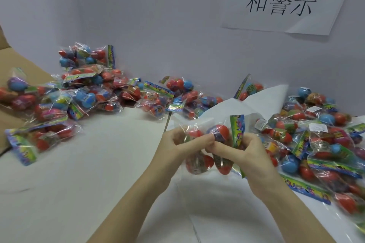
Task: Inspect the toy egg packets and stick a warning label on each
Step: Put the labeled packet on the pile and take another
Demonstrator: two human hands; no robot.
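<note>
Held mid-air btwn both hands: toy egg packet [215, 144], long axis roughly vertical w/ header card beside right fingers, left hand [177, 144] pinching its left edge, right hand [246, 156] curled round the right side, equally near; label likely next.

Both hands hold one packet [215, 144] of toy eggs above the white table [98, 163]: left hand [177, 142] pinches its left side, right hand [243, 154] grips its right side by the green header. Piles of packets lie left [79, 92] and right [324, 140] of it.
</note>
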